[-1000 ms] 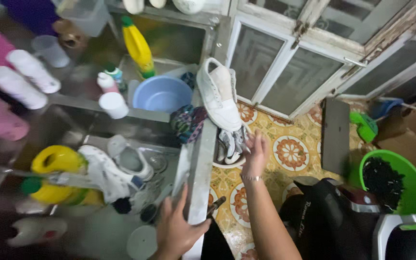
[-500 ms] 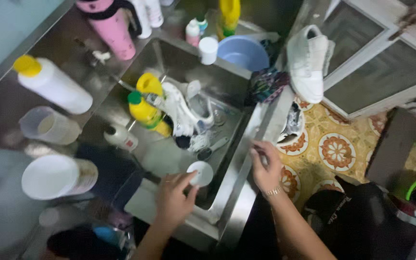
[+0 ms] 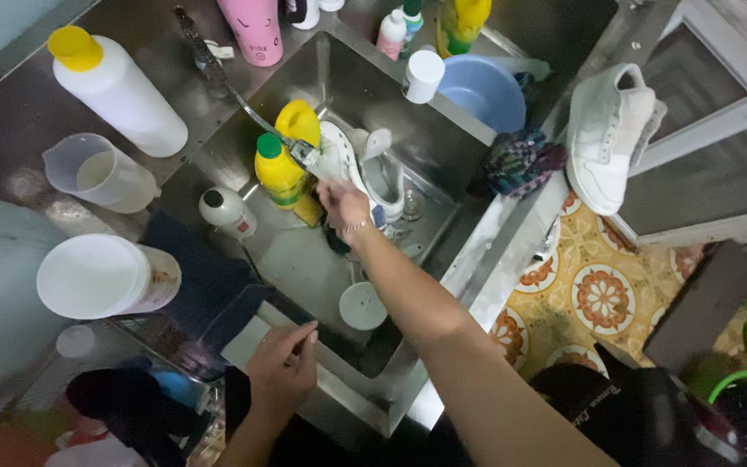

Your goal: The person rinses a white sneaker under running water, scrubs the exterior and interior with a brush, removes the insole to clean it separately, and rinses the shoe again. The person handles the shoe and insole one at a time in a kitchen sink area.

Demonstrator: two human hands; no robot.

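Since the earlier frame, the right hand [image 3: 344, 204] has moved from the sink's front edge into the steel sink [image 3: 443, 143], and now rests on the white shoe [image 3: 365, 169] lying in the basin under the faucet [image 3: 300, 151]; its grip is not discernible. Left hand [image 3: 283, 367] sits half-curled on the near sink rim, holding nothing visible. Yellow bottle [image 3: 280, 171] stands just beside the shoe. Second white shoe [image 3: 609, 134] lies on the counter.

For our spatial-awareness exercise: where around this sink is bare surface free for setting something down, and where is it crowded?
Free: the sink floor between the small white bottle and round white lid. Crowded: around the shoe in the sink, by the right hand; the counter holding the measuring jug.
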